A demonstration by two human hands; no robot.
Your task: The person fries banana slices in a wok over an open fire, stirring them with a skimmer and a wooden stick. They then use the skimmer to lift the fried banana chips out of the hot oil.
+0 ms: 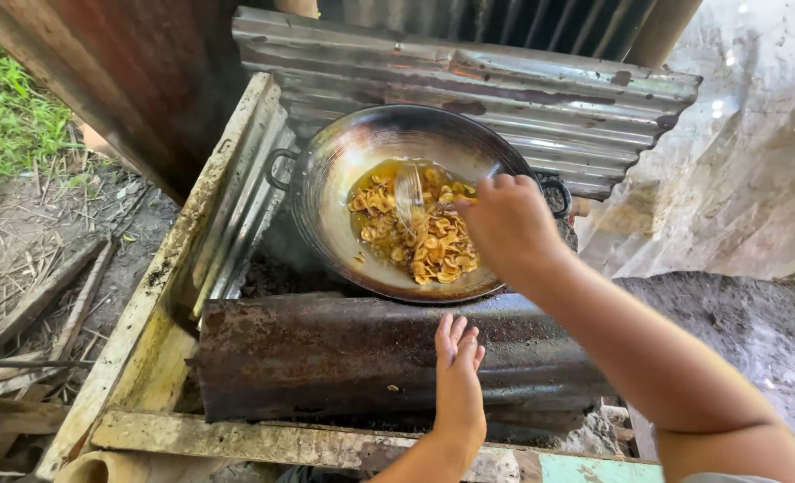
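Stirring is well underway: the right hand (509,224) is closed around the handle of a wire skimmer (409,192), I think, though it's blurred, and it's dipped into the chips (424,234) frying in oil in the wok (326,170). Chips already look golden, none lifted out yet. The left hand (457,371) rests flat and open, holding nothing, on the rusty metal sheet (326,353) in front.

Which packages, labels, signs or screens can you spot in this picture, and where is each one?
None are in view: only a dark metal wok of frying yellow chips, rusty corrugated sheets, and the two hands, right over the wok, left on the sheet.
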